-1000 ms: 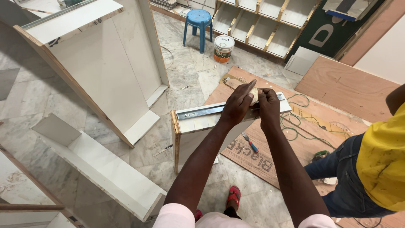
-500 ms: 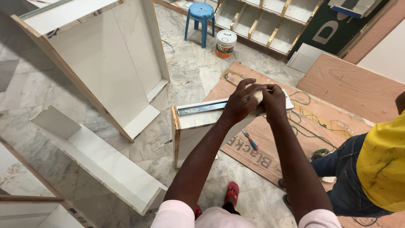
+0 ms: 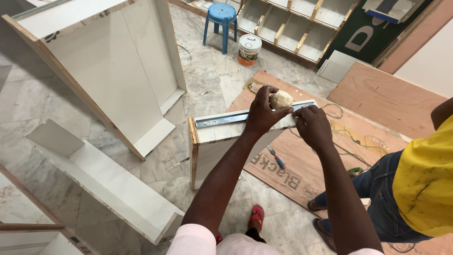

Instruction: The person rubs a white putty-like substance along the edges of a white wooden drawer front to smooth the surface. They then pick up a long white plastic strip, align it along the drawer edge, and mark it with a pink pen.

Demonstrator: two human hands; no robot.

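Note:
A white drawer box (image 3: 212, 156) stands on its side on the floor, with a metal slide rail (image 3: 222, 120) lying along its top face. My left hand (image 3: 262, 113) grips a rounded pale wooden tool handle (image 3: 281, 99) at the rail's right part. My right hand (image 3: 312, 126) rests on the drawer's top edge just right of the left hand, fingers pinched at the rail; I cannot tell whether it holds anything small.
A large white cabinet carcass (image 3: 108, 66) lies to the left, and a long white panel box (image 3: 104, 184) sits in front of it. Plywood sheets (image 3: 377, 99), green cable and a screwdriver (image 3: 276, 157) cover the floor at right. A person in a yellow shirt (image 3: 424, 184) stands at right. Blue stool (image 3: 222, 21) and paint bucket (image 3: 249, 49) behind.
My hands have moved slightly apart along the rail. The left hand has turned, so the pale handle now shows above its fingers.

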